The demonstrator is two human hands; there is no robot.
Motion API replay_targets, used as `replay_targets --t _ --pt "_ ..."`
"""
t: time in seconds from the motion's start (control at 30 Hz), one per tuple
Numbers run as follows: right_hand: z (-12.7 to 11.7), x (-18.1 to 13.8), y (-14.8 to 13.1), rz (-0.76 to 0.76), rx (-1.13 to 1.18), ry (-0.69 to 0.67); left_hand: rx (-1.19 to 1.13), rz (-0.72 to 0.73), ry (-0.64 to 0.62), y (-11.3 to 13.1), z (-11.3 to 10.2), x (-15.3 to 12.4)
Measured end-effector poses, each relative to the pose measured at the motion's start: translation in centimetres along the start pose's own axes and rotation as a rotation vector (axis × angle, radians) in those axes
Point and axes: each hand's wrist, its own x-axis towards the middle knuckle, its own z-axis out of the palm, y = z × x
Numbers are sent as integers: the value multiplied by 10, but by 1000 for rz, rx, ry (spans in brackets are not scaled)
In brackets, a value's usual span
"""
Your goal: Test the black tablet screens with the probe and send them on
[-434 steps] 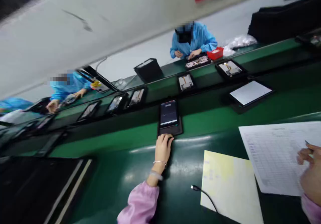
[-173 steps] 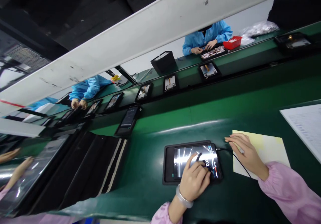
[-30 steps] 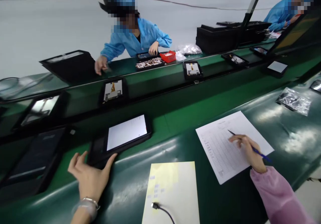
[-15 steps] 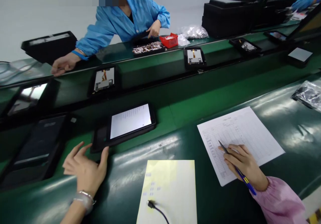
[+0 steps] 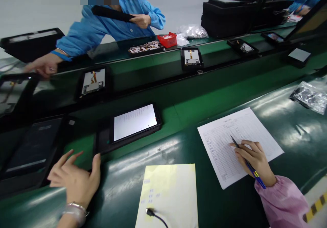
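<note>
My left hand [image 5: 74,178] hovers open, fingers spread, just in front of a lit tablet [image 5: 129,126] lying in a black tray on the green belt; the thumb is near the tray's near left corner without gripping it. My right hand [image 5: 252,161] is closed on a blue pen [image 5: 247,165], whose tip rests on a white printed form [image 5: 238,144]. A pale yellow sheet [image 5: 168,195] lies between my arms, and a black cable end [image 5: 153,214] rests on it.
A dark tablet [image 5: 33,149] lies at the left. Further trays [image 5: 93,81] [image 5: 191,58] ride the far belt. A person in a blue coat [image 5: 102,23] works opposite beside a red bin [image 5: 167,39]. Black boxes [image 5: 237,13] stand at the back right, a plastic bag [image 5: 309,97] at right.
My left hand has slid left and back from the lit tablet's tray. My right hand has moved the pen onto the form's lines. The person opposite reaches further left.
</note>
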Motion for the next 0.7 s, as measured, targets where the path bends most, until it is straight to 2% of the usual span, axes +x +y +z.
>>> replay_targets --t 0.2,0.37,0.7 --pt "-5 -9 14 101 -73 26 -15 1 1 -4 2 0" --pt "-7 -13 22 107 -121 38 -39 13 -6 -1 -1 0" --pt "-5 -16 22 205 -109 32 -45 -7 -43 -1 -1 2"
